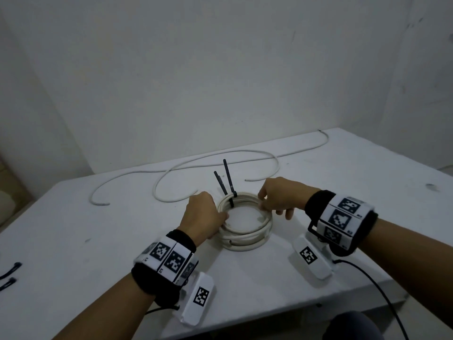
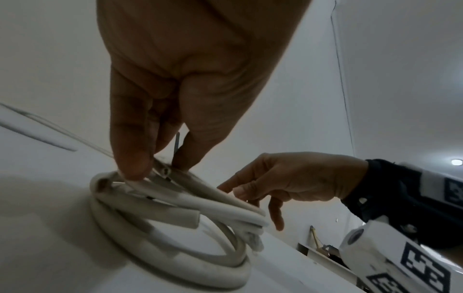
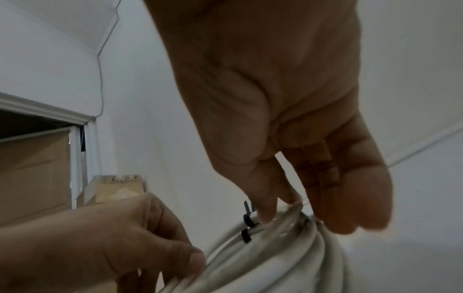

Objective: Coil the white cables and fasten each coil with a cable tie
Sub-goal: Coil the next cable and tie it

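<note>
Hands (image 1: 204,213) (image 1: 282,196) pinching opposite rims of tied coil (image 1: 247,238), mid-table (image 1: 343,182), edges well apart.

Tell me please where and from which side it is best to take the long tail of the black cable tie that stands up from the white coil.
Probably pinch the long tail near its free upper end, coming from above. It stands nearly upright at the far edge of the white coil, with a second tail close beside it. The right hand looks closer; the left hand pinches the coil.

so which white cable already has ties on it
The coiled cable between left hand and right hand, with black ties at its far side. The loose cable behind lies bare.
</note>
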Available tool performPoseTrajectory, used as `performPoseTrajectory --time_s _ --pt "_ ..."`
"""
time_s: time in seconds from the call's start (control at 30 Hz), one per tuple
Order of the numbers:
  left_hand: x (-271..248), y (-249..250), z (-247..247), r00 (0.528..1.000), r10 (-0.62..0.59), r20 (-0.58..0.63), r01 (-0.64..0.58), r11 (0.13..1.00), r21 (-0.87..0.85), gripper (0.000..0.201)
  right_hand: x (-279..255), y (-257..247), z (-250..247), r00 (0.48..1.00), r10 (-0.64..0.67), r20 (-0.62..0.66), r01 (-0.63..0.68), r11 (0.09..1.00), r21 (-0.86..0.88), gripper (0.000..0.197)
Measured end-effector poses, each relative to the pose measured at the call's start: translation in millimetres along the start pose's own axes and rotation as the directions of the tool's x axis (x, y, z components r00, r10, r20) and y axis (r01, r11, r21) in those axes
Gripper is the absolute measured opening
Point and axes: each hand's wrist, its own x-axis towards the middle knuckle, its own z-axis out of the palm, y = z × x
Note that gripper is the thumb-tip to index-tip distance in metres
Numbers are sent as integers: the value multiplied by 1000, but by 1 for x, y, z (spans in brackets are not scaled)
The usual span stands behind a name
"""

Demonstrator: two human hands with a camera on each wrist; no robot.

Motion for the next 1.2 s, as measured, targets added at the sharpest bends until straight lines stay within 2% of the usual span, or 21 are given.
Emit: performPoseTrajectory --time_s 0.17,0.27,0.4,0.5,0.63,0.87,0.97,1.2 --pt "2 0 -1 999 33 13 -34 993 111 36 3 6 -10 1000 -9 -8 9 997 72 55" --pt "4 1 -11 999 42 -6 -40 983 178 42 4 10 -23 999 -6 -36 7 999 47 43" --pt "25 4 -39 996 29 -88 -8 972 236 37 19 16 -43 994 -16 -104 25 996 88 26" --pt "51 4 -58 991 47 -127 -25 985 169 35 38 18 -57 987 -20 -162 34 996 81 19" --pt "90 -4 -69 991 53 -123 -42 995 90 26 76 20 -72 977 -1 -214 15 998 63 17" --pt "166 -34 -59 997 12 -79 3 982 188 23 170 23 -93 976 47 -215 -75 990 -122 23" --pt "197 -42 -52 998 27 -63 -12 975 220 23 210 21 -100 973 54 -226 -102 973 -206 17" --pt "257 -40 -33 998 68 -3 -64 949 310 19 267 29 -94 971 132 -201 -211 868 -449 20"
